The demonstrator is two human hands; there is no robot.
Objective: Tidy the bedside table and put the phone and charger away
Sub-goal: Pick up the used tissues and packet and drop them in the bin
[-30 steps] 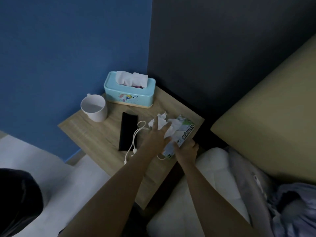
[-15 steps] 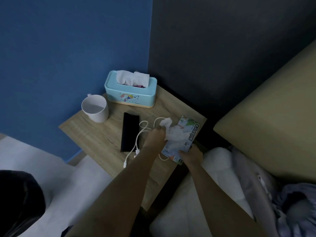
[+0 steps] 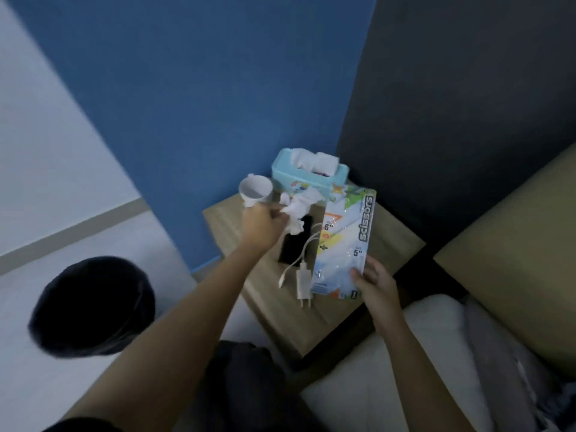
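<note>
My left hand (image 3: 261, 225) is closed on a crumpled white tissue (image 3: 298, 210), held above the wooden bedside table (image 3: 389, 241). In my right hand (image 3: 375, 283) I grip the lower corner of an empty scissors package (image 3: 346, 241), lifted and tilted over the table. A black phone (image 3: 293, 244) lies flat on the table, partly hidden by the tissue. The white charger (image 3: 304, 283) with its cable (image 3: 307, 244) rests beside the phone, plug toward the front edge.
A white mug (image 3: 255, 190) and a light blue tissue box (image 3: 308, 171) stand at the table's back by the blue wall. A dark round bin (image 3: 93, 307) sits on the floor to the left. The bed and beige headboard (image 3: 514, 232) lie to the right.
Both hands rose from the table: the left took the crumpled tissue up and leftward, the right lifted the scissors package. My view swung left, bringing the bin into sight.
</note>
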